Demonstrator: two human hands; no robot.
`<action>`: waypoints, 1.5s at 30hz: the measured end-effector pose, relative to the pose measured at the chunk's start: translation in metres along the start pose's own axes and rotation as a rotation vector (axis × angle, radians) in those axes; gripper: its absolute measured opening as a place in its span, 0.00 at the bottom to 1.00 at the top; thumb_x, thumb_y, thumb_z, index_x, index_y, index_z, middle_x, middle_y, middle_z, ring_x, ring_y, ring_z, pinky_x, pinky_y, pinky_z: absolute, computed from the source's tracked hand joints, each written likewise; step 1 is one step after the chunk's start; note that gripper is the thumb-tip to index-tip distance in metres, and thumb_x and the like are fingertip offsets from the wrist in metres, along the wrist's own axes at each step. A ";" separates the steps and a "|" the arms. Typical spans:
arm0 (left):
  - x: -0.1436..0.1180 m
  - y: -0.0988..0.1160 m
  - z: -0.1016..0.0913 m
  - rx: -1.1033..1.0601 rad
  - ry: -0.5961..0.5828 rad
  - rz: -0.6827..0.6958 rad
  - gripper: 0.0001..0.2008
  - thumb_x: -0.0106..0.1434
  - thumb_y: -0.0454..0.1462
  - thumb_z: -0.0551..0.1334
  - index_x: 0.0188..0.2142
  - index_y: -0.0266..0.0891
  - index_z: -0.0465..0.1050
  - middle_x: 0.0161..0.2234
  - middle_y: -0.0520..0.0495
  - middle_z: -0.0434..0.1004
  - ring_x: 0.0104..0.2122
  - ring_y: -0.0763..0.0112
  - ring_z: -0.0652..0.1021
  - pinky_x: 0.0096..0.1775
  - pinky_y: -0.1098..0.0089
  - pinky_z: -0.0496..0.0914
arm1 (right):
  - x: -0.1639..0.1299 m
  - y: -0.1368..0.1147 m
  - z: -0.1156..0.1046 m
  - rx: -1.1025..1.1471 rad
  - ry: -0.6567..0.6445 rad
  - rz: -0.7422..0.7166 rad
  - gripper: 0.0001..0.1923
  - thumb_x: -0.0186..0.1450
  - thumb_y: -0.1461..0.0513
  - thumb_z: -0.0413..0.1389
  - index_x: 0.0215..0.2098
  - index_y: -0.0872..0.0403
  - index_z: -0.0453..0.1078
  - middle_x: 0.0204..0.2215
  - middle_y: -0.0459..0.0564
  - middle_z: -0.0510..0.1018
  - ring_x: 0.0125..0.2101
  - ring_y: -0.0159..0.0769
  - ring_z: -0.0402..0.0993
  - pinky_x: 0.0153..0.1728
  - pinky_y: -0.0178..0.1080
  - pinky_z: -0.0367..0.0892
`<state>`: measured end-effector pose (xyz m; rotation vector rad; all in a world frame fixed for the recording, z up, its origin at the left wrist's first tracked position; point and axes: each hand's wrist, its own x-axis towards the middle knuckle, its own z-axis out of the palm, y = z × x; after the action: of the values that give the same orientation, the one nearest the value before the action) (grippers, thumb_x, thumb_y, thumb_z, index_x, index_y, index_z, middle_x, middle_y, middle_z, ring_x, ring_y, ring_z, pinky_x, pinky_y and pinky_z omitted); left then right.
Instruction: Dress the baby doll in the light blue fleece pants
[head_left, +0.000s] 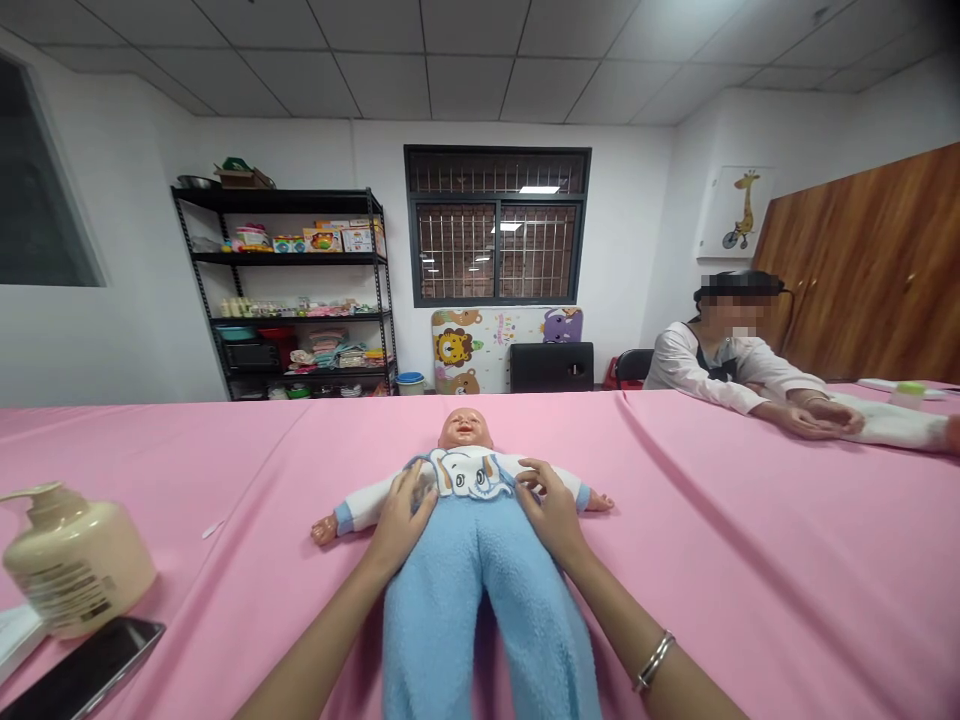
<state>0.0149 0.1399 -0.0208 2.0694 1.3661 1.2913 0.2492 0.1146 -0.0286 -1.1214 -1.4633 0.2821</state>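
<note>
Head view: doll [476, 525] lying face-up at centre, head toward twelve. My left hand [407, 505] and right hand [547, 502] are curling at ten and two, touching its suit [439, 590] beside the elephant bib [471, 477]; whether I'm pinching cloth, I can't tell. Seems I'm handling the suit's top; moving on probably calls for light, even fingers. Pump bottle [82, 560] and phone [91, 665] are crowding nine and eight; pink cloth [720, 560] is ending just past the head, running freer toward three.
</note>
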 end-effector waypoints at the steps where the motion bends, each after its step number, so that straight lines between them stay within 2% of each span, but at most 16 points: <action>1: 0.000 0.000 0.001 0.020 0.022 0.033 0.29 0.60 0.44 0.53 0.59 0.37 0.54 0.58 0.37 0.58 0.55 0.60 0.65 0.55 0.58 0.61 | 0.000 -0.002 0.000 -0.016 0.007 -0.007 0.14 0.58 0.62 0.51 0.43 0.54 0.64 0.30 0.49 0.75 0.32 0.37 0.70 0.35 0.40 0.64; 3: -0.001 0.003 0.002 0.049 0.070 0.087 0.29 0.61 0.43 0.52 0.60 0.36 0.53 0.60 0.37 0.54 0.58 0.60 0.61 0.54 0.59 0.63 | 0.000 -0.005 -0.001 -0.037 0.044 -0.008 0.12 0.58 0.62 0.51 0.41 0.54 0.64 0.30 0.48 0.75 0.28 0.35 0.68 0.32 0.38 0.64; 5: -0.002 0.009 0.001 0.073 0.110 0.118 0.27 0.62 0.43 0.51 0.59 0.36 0.54 0.59 0.39 0.55 0.58 0.60 0.60 0.53 0.60 0.63 | 0.000 -0.008 -0.002 -0.038 0.117 0.000 0.12 0.59 0.61 0.50 0.41 0.54 0.64 0.30 0.49 0.74 0.24 0.32 0.67 0.29 0.37 0.64; 7: -0.004 0.015 -0.002 0.088 0.124 0.133 0.23 0.63 0.43 0.50 0.56 0.38 0.59 0.55 0.41 0.62 0.56 0.62 0.64 0.53 0.61 0.64 | -0.001 -0.010 -0.003 -0.017 0.211 0.010 0.12 0.59 0.60 0.49 0.42 0.55 0.62 0.32 0.50 0.74 0.23 0.31 0.68 0.28 0.37 0.66; 10: -0.006 0.022 -0.007 0.112 0.158 0.122 0.15 0.63 0.44 0.51 0.42 0.39 0.69 0.42 0.44 0.73 0.46 0.64 0.72 0.48 0.62 0.67 | -0.001 -0.012 -0.005 0.029 0.287 0.038 0.13 0.60 0.59 0.50 0.42 0.55 0.60 0.34 0.51 0.73 0.27 0.34 0.73 0.30 0.38 0.68; 12: -0.006 0.021 -0.010 0.125 0.217 0.096 0.14 0.62 0.44 0.51 0.36 0.38 0.70 0.37 0.45 0.73 0.41 0.64 0.73 0.45 0.62 0.68 | -0.002 -0.012 -0.005 0.040 0.276 0.055 0.12 0.60 0.59 0.50 0.41 0.55 0.60 0.34 0.52 0.73 0.30 0.36 0.74 0.32 0.39 0.70; 15: -0.002 0.013 -0.008 0.126 0.272 0.048 0.16 0.61 0.44 0.52 0.42 0.36 0.68 0.42 0.42 0.71 0.46 0.61 0.71 0.49 0.58 0.65 | -0.003 -0.011 -0.003 0.038 0.236 0.027 0.09 0.60 0.60 0.49 0.39 0.54 0.61 0.35 0.53 0.74 0.33 0.38 0.75 0.36 0.41 0.71; 18: 0.002 0.000 -0.004 0.079 0.210 -0.052 0.22 0.61 0.43 0.51 0.50 0.33 0.64 0.50 0.38 0.68 0.52 0.59 0.67 0.55 0.56 0.60 | -0.003 -0.010 0.000 0.059 0.173 -0.005 0.09 0.60 0.61 0.49 0.39 0.54 0.61 0.36 0.54 0.74 0.36 0.38 0.74 0.39 0.43 0.71; 20: 0.005 -0.007 -0.004 0.019 0.161 -0.127 0.23 0.61 0.43 0.50 0.51 0.31 0.63 0.52 0.37 0.67 0.53 0.60 0.67 0.56 0.57 0.59 | -0.003 -0.010 0.001 0.072 0.143 -0.008 0.09 0.60 0.62 0.48 0.39 0.54 0.61 0.37 0.54 0.74 0.36 0.38 0.74 0.39 0.44 0.71; 24: 0.008 -0.011 -0.009 -0.098 0.169 -0.192 0.20 0.60 0.45 0.51 0.46 0.35 0.69 0.47 0.41 0.73 0.49 0.60 0.71 0.53 0.59 0.62 | -0.003 -0.011 0.001 0.062 0.149 -0.037 0.09 0.60 0.62 0.49 0.39 0.54 0.62 0.36 0.53 0.74 0.36 0.38 0.73 0.39 0.43 0.71; 29: 0.007 0.000 -0.016 -0.213 0.112 -0.216 0.20 0.56 0.48 0.57 0.40 0.36 0.73 0.40 0.44 0.77 0.42 0.62 0.75 0.47 0.64 0.67 | -0.003 -0.011 0.000 -0.022 0.173 -0.090 0.07 0.60 0.62 0.50 0.38 0.54 0.65 0.33 0.52 0.73 0.34 0.37 0.70 0.36 0.41 0.69; 34: 0.005 0.010 -0.015 -0.175 0.112 -0.168 0.19 0.55 0.47 0.59 0.40 0.37 0.73 0.40 0.45 0.77 0.41 0.63 0.75 0.46 0.64 0.67 | -0.002 -0.008 -0.001 -0.095 0.188 -0.124 0.10 0.61 0.62 0.49 0.41 0.55 0.66 0.33 0.51 0.72 0.33 0.36 0.69 0.34 0.40 0.67; 39: 0.003 0.009 -0.016 0.071 0.119 -0.011 0.12 0.57 0.43 0.57 0.35 0.40 0.73 0.38 0.47 0.76 0.39 0.64 0.74 0.43 0.64 0.67 | -0.001 -0.007 -0.002 -0.149 0.209 -0.142 0.11 0.61 0.64 0.48 0.41 0.54 0.67 0.29 0.49 0.69 0.31 0.36 0.66 0.34 0.41 0.66; 45: 0.003 0.011 -0.027 0.274 0.157 0.129 0.08 0.59 0.40 0.55 0.32 0.41 0.70 0.35 0.49 0.72 0.33 0.69 0.74 0.38 0.69 0.67 | -0.002 -0.011 -0.003 -0.145 0.219 -0.143 0.10 0.59 0.66 0.47 0.38 0.54 0.67 0.31 0.50 0.69 0.31 0.36 0.66 0.33 0.39 0.64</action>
<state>-0.0006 0.1325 0.0028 2.3124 1.5765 1.4128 0.2465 0.1057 -0.0210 -1.1188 -1.3758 -0.0471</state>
